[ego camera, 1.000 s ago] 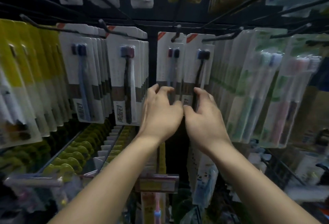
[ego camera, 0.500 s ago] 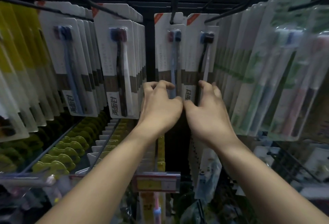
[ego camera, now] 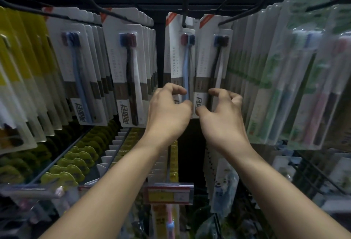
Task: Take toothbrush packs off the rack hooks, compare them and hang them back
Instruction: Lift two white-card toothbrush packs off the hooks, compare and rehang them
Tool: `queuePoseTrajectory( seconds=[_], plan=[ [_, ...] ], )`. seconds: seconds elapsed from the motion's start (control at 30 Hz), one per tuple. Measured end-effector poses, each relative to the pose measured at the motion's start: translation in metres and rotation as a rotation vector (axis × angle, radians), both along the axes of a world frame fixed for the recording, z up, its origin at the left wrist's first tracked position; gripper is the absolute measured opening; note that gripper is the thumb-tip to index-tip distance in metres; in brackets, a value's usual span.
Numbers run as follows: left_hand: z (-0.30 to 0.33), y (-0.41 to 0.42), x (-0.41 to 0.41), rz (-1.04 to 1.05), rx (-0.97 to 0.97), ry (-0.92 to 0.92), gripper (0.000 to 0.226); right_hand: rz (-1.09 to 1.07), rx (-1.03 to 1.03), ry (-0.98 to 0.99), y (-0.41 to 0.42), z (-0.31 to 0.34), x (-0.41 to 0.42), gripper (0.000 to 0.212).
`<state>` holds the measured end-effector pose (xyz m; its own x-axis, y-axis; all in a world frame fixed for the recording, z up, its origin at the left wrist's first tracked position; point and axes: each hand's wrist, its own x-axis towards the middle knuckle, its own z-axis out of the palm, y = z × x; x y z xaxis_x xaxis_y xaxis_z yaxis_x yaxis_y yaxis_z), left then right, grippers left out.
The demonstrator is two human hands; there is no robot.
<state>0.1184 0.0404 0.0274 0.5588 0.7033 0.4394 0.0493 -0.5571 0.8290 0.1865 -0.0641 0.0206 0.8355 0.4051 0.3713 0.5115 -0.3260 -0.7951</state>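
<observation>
The left hand pinches the lower end of a white toothbrush pack with a blue brush, thumb and curled fingers closed on its bottom edge. The right hand does the same on the neighbouring pack, the one with a dark brush, at 3 o'clock from the first. The two hands are nearly touching at the thumbs, and the two packs hang edge to edge, the right one slightly overlapping the left one's side.

Both packs still hang from the top: the left one on a black hook pointing out at 12 o'clock, the right one on a slanting hook running off toward 1 o'clock. Below the packs' bottom edges is a dark gap in the rack, open straight down toward 6 o'clock between the forearms.

At 9 o'clock from the left hand hang two dense rows of similar white packs, close beside it. At 3 o'clock from the right hand a tight row of clear packs with green and pink brushes hangs just beside the knuckles. Farther out at 9 o'clock are yellow packs.

Lower down, at 7 o'clock, rows of yellow-green tabbed items sit on hooks, and at 6 o'clock a price tag holder juts forward. The rack is dim and the far shelves are blurred.
</observation>
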Motion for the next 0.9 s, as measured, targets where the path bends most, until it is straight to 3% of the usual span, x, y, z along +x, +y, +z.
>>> queuePoseTrajectory(
  seconds=[0.37,0.53,0.9],
  plan=[
    [-0.005,-0.002,-0.008,0.014,0.062,-0.124,0.021,-0.065,0.238,-0.134,-0.002,-0.004,-0.001,0.04],
    [-0.005,-0.007,-0.013,-0.031,0.073,-0.191,0.025,-0.026,0.374,-0.1,-0.003,-0.002,-0.008,0.049],
    [-0.006,-0.02,-0.022,0.026,0.114,-0.335,0.038,0.011,0.376,-0.145,-0.007,-0.001,-0.02,0.061]
  ],
)
